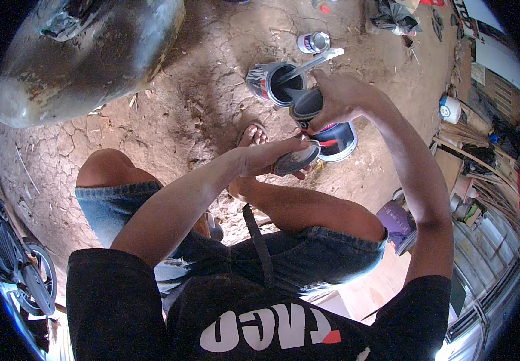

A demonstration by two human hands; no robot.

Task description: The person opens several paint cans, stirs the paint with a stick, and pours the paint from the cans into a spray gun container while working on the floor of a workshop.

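Observation:
My right hand (341, 99) grips a small can (308, 114) and tips it toward an open paint can (259, 82) on the ground. Grey paint (296, 94) runs from the tilted mouth into that can. A pale stirring stick (317, 59) leans out of the open can. Pinched in my left hand (266, 155) is a round can lid (296, 161), held low beside the small can. Just under my right hand stands a wider black and red tin (339, 144), partly covered by it.
Behind the open can stands a small white and blue tin (313, 43). A large worn, curved panel (91, 54) lies at the far left on cracked earth. Wood strips (482, 147) and a purple container (395, 218) line the right side. A wheel (40, 277) shows at lower left.

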